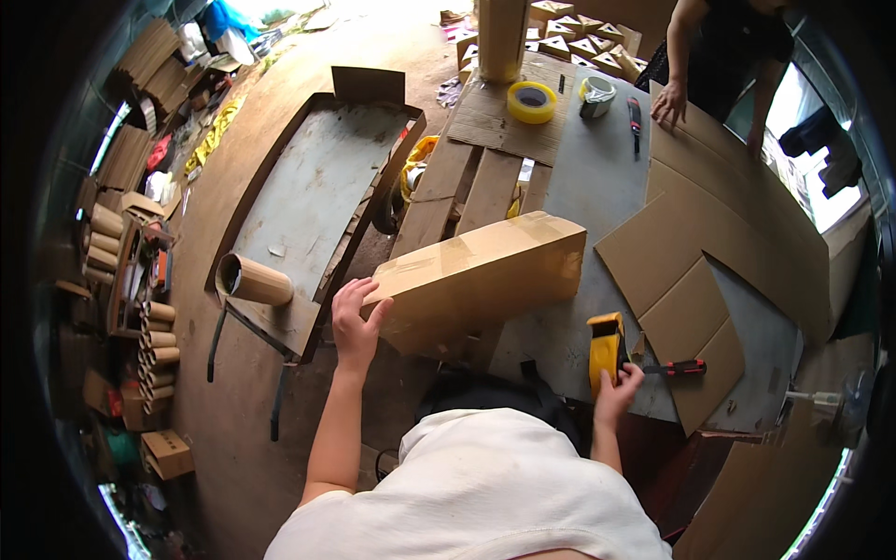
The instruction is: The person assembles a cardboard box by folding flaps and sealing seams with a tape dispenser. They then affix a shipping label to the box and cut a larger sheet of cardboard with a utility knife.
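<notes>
A long closed cardboard box [476, 289] lies aslant at the near side of the worktable, its left end jutting toward me. My left hand [355, 322] holds that end, with the thumb against the near face and the fingers at the upper edge. To the right of the box, my right hand [616, 390] is closed on a yellow tape dispenser [605, 353], held upright over the table. A red-and-black handled cutter [686, 368] rests just right of the dispenser on flat cardboard.
Flat cardboard sheets [747, 224] cover the table's right side, where another person's hand [669, 105] presses down. A clear-yellow tape roll [532, 101], another tape roll [595, 93] and a second cutter [635, 126] lie farther back. A cart [317, 177] carrying a cardboard tube [257, 282] stands left.
</notes>
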`<control>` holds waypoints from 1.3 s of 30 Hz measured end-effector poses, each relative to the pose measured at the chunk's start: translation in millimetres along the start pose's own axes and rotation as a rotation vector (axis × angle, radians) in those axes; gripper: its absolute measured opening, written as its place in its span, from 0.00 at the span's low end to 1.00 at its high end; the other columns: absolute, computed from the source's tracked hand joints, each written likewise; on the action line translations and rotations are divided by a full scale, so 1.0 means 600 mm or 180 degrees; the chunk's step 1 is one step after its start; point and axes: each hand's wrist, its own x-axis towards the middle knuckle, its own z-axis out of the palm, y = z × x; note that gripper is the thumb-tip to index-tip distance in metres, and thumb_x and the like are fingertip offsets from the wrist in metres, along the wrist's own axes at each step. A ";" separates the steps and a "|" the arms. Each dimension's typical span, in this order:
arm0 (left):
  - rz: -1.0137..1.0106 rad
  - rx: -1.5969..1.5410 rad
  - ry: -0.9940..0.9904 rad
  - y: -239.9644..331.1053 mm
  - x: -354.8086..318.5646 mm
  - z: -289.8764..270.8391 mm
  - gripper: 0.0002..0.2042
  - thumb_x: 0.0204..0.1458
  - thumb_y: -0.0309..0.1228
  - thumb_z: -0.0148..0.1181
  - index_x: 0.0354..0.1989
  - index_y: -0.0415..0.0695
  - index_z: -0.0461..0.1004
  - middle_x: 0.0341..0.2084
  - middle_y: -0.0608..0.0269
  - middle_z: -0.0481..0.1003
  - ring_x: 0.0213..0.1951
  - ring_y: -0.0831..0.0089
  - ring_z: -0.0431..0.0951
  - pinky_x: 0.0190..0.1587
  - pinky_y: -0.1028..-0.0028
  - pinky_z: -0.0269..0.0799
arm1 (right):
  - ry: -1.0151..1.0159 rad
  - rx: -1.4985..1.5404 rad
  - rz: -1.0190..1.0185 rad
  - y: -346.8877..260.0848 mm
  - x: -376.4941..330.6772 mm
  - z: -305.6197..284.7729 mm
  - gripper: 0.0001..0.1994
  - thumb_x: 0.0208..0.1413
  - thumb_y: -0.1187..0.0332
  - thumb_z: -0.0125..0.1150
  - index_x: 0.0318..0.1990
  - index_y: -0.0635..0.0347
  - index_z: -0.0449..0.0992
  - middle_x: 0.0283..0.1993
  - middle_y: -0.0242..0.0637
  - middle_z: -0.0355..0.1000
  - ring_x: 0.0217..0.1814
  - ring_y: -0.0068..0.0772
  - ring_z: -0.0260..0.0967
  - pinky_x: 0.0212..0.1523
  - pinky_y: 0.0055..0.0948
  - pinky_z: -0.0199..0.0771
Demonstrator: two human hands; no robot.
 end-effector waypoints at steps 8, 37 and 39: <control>-0.1618 -0.3283 -0.1933 0.142 -0.021 0.036 0.27 0.50 0.49 0.52 0.47 0.36 0.68 0.40 0.55 0.73 0.41 0.70 0.74 0.45 0.75 0.69 | -0.2019 0.2326 0.0055 -0.185 -0.072 -0.086 0.17 0.49 0.82 0.52 0.49 0.61 0.66 0.42 0.35 0.68 0.43 0.21 0.64 0.46 0.18 0.62; -0.1050 -0.2842 -0.1585 -0.011 0.152 -0.057 0.04 0.53 0.26 0.51 0.32 0.37 0.68 0.22 0.65 0.70 0.24 0.80 0.71 0.28 0.80 0.69 | -0.1680 0.0063 -0.2373 -0.301 -0.289 0.068 0.35 0.28 0.73 0.70 0.50 0.48 0.61 0.35 0.40 0.60 0.29 0.34 0.66 0.26 0.27 0.72; -0.1367 -0.2651 -0.1612 -0.042 0.158 -0.047 0.05 0.53 0.27 0.51 0.31 0.37 0.68 0.22 0.65 0.70 0.25 0.80 0.71 0.29 0.80 0.69 | -0.1663 0.0186 -0.2376 -0.281 -0.297 0.065 0.34 0.27 0.74 0.69 0.50 0.48 0.64 0.35 0.40 0.61 0.29 0.34 0.67 0.26 0.27 0.73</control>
